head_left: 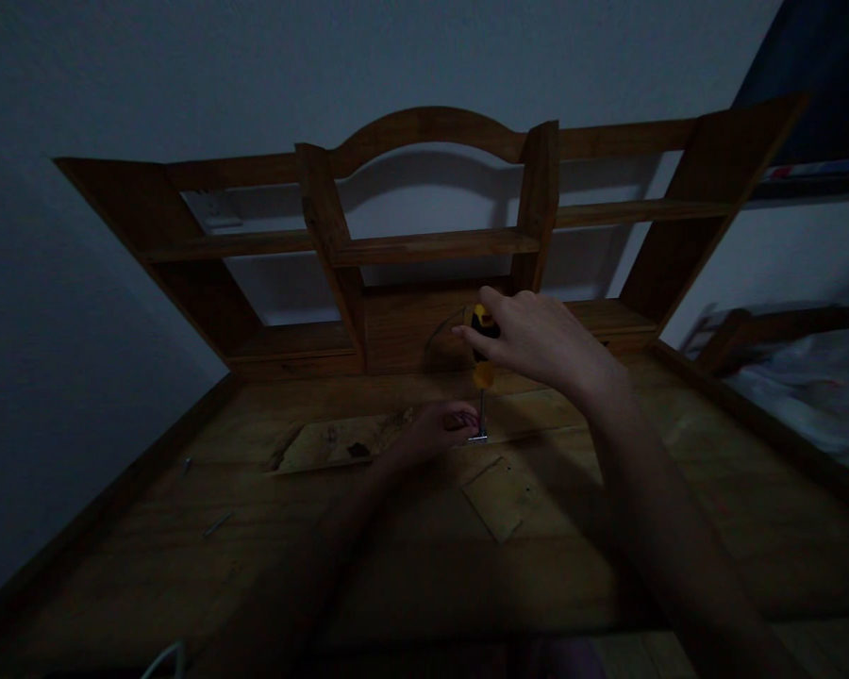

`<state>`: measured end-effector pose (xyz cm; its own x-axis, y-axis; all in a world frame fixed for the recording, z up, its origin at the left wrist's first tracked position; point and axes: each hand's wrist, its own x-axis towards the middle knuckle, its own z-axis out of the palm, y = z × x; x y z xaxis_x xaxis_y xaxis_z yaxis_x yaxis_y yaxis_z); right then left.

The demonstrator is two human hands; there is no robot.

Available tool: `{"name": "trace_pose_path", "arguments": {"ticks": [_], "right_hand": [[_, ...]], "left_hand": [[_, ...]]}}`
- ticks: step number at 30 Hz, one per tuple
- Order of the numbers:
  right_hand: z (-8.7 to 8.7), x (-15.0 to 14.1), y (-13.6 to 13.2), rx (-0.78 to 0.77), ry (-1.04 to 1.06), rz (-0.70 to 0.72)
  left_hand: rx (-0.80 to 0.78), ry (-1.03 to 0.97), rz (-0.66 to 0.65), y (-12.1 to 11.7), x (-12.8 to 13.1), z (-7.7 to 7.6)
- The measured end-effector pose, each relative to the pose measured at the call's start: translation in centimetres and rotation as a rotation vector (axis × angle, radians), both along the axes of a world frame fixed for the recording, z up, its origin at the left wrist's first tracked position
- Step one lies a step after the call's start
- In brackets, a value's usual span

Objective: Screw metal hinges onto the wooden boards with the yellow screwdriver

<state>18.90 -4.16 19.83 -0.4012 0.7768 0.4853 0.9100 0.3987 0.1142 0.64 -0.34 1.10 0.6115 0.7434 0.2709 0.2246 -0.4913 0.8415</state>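
A screwdriver (pixel 484 375) with a yellow and black handle stands nearly upright on the wooden desktop, tip down. My right hand (pixel 538 335) is closed around the top of its handle. Beside the lower shaft, my left hand (pixel 442 426) has its fingers curled together near the tip; what they pinch is too dark and small to make out. A small shiny metal piece (pixel 478 438) lies under the screwdriver tip, by the left fingertips. Just in front is a thin square wooden piece (pixel 499 497), flat on the desktop (pixel 410 566).
Behind my hands rises a wooden shelf unit (pixel 431 247) against the wall. Left of my left hand is a long recess (pixel 325 443) with rough edges. Two screws or nails, one nearer (pixel 217 525) and one farther (pixel 187 466), lie at the left. A pale cable (pixel 166 655) shows bottom left.
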Motion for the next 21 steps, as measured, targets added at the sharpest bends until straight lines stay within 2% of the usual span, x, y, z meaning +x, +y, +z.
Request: {"name": "trace_pose_path", "arguments": {"ticks": [10, 16, 19, 21], "right_hand": [[0.3, -0.2, 0.0, -0.058, 0.048, -0.024], [0.4, 0.0, 0.1, -0.002, 0.089, -0.098], [0.6, 0.3, 0.0, 0.000, 0.159, -0.027], [1.0, 0.9, -0.2, -0.062, 0.205, 0.135]], "left_hand": [[-0.018, -0.020, 0.012, -0.1, 0.1, 0.0], [0.020, -0.004, 0.008, 0.1, 0.0, -0.3], [0.014, -0.010, 0.009, 0.0, 0.1, -0.1], [0.007, -0.010, 0.016, -0.1, 0.1, 0.0]]}}
